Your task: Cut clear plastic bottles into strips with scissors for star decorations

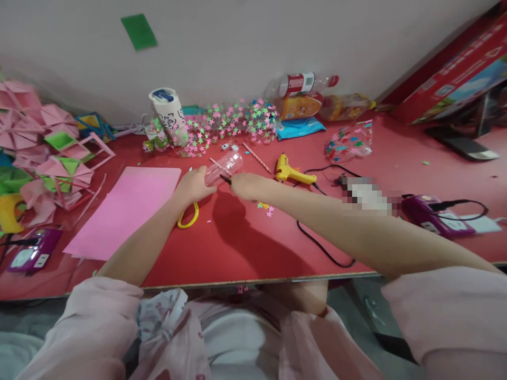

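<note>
My left hand is closed around the near end of a clear plastic bottle piece, which lies tilted over the red table. In my right hand is a thin dark pointed tool; its tip touches or nearly touches the plastic, and the fist hides the rest. Just below my left wrist lies a yellow ring. A yellow glue gun rests right of my right hand. Small star cutouts are scattered beneath my right forearm.
Pink paper sheets lie at left, near folded paper shapes. Star-covered clear bottles, a white canister and plastic bottles line the wall. A black cord loops toward a purple power strip.
</note>
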{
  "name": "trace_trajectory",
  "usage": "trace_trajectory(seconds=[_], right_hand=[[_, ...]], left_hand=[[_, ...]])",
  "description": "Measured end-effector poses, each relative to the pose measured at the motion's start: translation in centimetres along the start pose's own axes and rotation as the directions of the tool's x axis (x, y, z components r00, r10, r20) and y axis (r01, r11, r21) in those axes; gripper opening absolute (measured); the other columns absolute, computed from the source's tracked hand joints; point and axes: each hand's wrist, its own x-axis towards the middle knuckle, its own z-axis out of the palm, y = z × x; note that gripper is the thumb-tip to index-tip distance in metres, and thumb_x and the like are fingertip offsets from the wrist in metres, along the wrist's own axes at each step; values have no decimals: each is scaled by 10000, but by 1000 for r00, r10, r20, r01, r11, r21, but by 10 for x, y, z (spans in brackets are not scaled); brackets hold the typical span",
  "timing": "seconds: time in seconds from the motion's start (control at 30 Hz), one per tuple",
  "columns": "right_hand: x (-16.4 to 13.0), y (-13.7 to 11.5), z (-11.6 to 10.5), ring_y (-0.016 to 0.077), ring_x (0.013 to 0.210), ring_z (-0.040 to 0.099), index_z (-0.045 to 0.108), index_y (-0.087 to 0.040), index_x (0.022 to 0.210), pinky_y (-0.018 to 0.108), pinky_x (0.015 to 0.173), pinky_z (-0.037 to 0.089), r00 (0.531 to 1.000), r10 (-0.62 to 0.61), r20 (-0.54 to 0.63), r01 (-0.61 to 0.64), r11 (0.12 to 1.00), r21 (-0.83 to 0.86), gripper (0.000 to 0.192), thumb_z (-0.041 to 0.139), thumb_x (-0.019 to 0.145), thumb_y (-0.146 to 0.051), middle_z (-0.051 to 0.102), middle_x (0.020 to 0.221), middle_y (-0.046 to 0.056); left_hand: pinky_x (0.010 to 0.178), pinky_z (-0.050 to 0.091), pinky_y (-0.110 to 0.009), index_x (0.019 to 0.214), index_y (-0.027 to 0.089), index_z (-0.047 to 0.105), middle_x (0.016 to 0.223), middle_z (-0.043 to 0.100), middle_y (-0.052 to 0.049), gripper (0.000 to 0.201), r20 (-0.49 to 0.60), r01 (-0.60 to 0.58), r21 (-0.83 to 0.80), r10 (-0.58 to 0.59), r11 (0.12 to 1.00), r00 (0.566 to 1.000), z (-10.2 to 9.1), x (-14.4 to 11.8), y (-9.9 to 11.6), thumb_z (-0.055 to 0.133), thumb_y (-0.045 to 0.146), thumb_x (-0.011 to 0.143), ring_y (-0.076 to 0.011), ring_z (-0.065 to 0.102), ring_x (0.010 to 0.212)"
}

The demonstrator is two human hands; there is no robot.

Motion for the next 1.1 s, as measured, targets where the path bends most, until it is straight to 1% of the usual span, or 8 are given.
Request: trace_trajectory(seconds=[0.1, 0.27, 0.37, 0.47, 0.57, 0.73, 0.83, 1.1], right_hand=[[0, 0, 6, 264, 834, 702, 539, 2, 1280, 294, 690, 483, 999, 1, -49, -1, 1000, 11, 473, 495, 809, 16, 729, 913, 208], [10, 1, 19, 257, 887, 697, 566, -56, 1259, 285, 710, 467, 997, 5, -76, 0, 998, 65, 416, 475, 855, -17, 709, 1029, 205], [16, 3, 30, 261, 885, 696, 565, -66, 1254, 291, 702, 466, 996, 19, -92, -10, 995, 98, 357, 424, 931, -118, 711, 1017, 202], [14, 6, 34, 259, 916, 691, 522, -89, 1308, 295, 720, 472, 991, 37, -130, -22, 993, 112, 398, 327, 991, -229, 704, 1060, 201], [7, 7, 23, 256, 932, 688, 570, -88, 1262, 290, 738, 479, 991, 21, -131, -9, 996, 92, 382, 353, 980, -227, 699, 1090, 203], [-4, 0, -15, 270, 778, 699, 704, -6, 1013, 326, 708, 494, 1000, 14, 4, -14, 1000, 13, 282, 472, 867, -69, 730, 814, 210], [-6, -6, -28, 267, 739, 695, 713, 11, 993, 351, 714, 505, 996, 28, 87, -26, 999, -30, 271, 494, 843, -45, 723, 769, 199], [-9, -4, -24, 243, 666, 678, 642, 13, 1173, 324, 639, 510, 990, 47, 129, -41, 998, -47, 378, 456, 847, -30, 706, 681, 154]], left_hand=[[845, 462, -364, 1083, 191, 507, 1096, 656, -137, 418, 25, 7, -39, -6, 999, 1000, -2, 1, -2, 578, 438, 753, -301, 611, 1046], [853, 460, -363, 1100, 188, 517, 1092, 661, -137, 463, 10, 19, -37, -18, 999, 1000, -3, 0, 2, 584, 488, 755, -300, 610, 1046], [886, 451, -360, 1108, 177, 526, 1090, 658, -136, 462, 20, 13, -17, -13, 1000, 1000, -4, 0, 2, 594, 464, 752, -294, 603, 1064], [893, 455, -350, 1135, 170, 521, 1106, 643, -133, 480, 32, 9, -42, -8, 999, 999, -5, 0, -1, 599, 445, 750, -286, 601, 1070], [922, 449, -344, 1155, 158, 526, 1180, 589, -152, 539, 14, 23, -48, -22, 999, 1000, -7, -4, -1, 611, 492, 740, -294, 585, 1107], [939, 433, -386, 1331, 102, 369, 1155, 609, -192, 638, -27, 34, 53, -33, 998, 999, -7, -16, 14, 505, 475, 832, -324, 582, 1119], [957, 423, -382, 1273, 109, 407, 1157, 606, -193, 597, -35, 42, 96, -39, 994, 999, -1, -20, 22, 515, 488, 825, -323, 571, 1140], [923, 451, -387, 1134, 133, 463, 1077, 616, -173, 453, -16, 29, 46, -29, 999, 999, 4, -11, 14, 551, 409, 786, -319, 578, 1111]])
